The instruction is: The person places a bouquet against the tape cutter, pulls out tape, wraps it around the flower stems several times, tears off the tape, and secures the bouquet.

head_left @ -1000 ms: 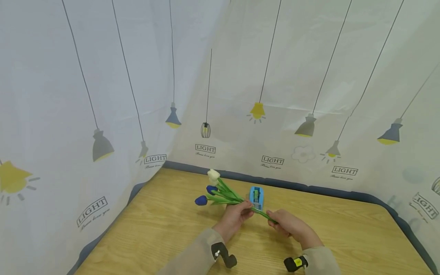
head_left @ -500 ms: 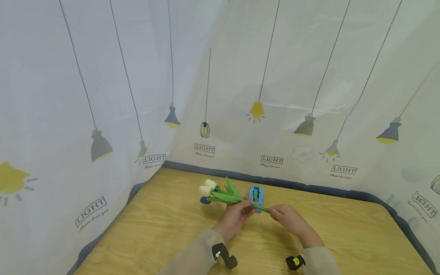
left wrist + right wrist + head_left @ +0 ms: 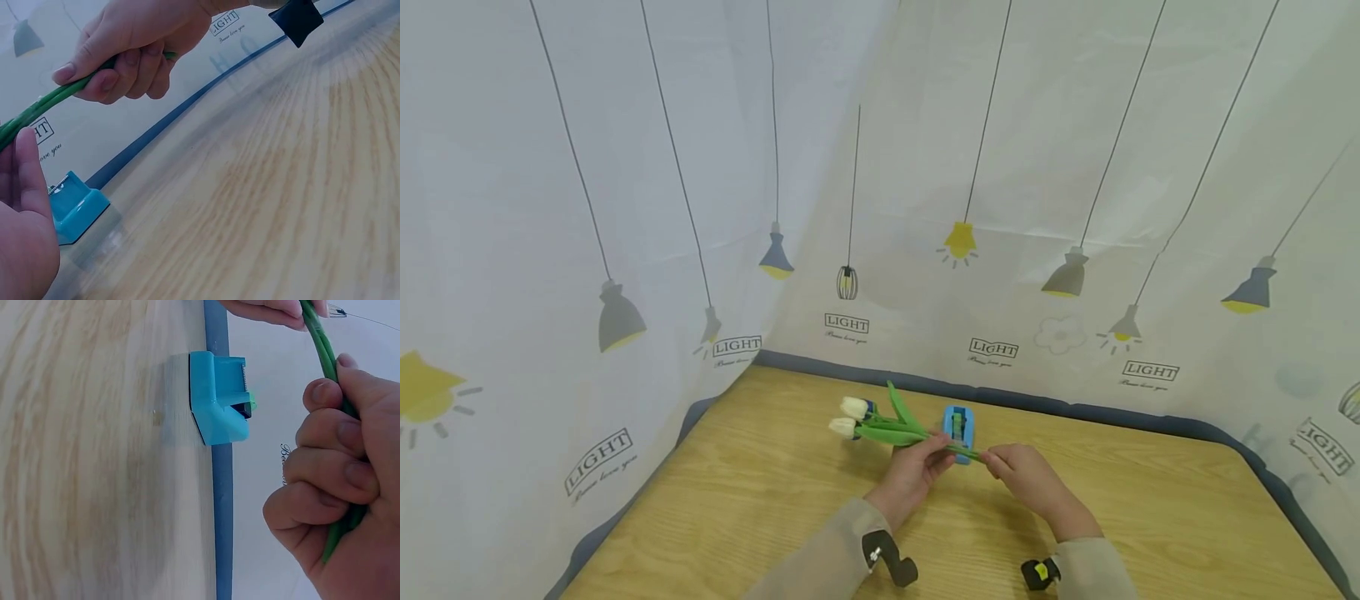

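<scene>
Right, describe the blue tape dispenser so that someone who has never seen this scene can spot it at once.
Find the wooden table below the lamp-printed cloth. Near its far edge, just past the flower stems held by the left hand and right hand, is the tape dispenser. Unlike those stems, it rests on the table: blue, with a toothed edge and green core.
</scene>
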Action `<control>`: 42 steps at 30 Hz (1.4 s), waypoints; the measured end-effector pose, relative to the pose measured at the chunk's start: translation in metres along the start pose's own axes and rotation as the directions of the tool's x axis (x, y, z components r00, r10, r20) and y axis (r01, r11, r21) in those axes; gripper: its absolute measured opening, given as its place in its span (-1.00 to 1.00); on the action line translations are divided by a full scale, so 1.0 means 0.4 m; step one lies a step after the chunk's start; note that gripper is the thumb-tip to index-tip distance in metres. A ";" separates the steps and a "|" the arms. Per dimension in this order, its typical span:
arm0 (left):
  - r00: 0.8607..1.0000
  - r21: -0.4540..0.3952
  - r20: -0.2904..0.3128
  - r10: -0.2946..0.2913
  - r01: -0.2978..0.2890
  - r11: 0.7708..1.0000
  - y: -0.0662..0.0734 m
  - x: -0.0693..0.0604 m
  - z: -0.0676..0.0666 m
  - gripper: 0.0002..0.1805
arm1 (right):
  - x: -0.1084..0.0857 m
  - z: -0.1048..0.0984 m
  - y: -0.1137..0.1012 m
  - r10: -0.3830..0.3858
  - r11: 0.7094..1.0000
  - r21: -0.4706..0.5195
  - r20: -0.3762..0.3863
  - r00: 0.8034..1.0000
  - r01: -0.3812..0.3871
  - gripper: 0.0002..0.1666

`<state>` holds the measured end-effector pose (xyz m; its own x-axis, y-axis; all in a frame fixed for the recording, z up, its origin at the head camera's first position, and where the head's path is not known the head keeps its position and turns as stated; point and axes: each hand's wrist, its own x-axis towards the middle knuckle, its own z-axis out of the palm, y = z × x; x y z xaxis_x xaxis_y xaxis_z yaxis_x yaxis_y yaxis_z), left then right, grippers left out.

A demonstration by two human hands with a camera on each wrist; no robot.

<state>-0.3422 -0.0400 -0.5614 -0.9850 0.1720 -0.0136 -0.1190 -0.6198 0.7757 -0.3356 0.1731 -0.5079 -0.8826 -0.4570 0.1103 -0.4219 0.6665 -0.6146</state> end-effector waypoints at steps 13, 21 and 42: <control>1.000 0.052 -0.010 0.005 -0.004 0.999 -0.001 0.004 -0.007 -0.78 | -0.003 0.002 0.001 0.213 0.883 0.362 0.255 0.943 -0.297 -0.26; 1.000 0.082 -0.030 -0.008 0.010 0.997 -0.003 0.003 -0.006 -0.85 | -0.008 0.001 0.009 0.248 0.780 0.446 0.424 0.871 -0.439 -0.27; 0.999 0.017 -0.037 -0.001 0.002 1.000 0.000 0.005 -0.002 -0.89 | 0.013 0.011 0.019 0.069 0.991 0.107 0.060 0.996 -0.075 -0.37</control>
<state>-0.3442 -0.0405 -0.5619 -0.9888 0.1444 -0.0374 -0.1183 -0.6062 0.7864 -0.3425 0.1733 -0.5156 -0.8957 -0.4441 0.0205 -0.3294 0.6319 -0.7015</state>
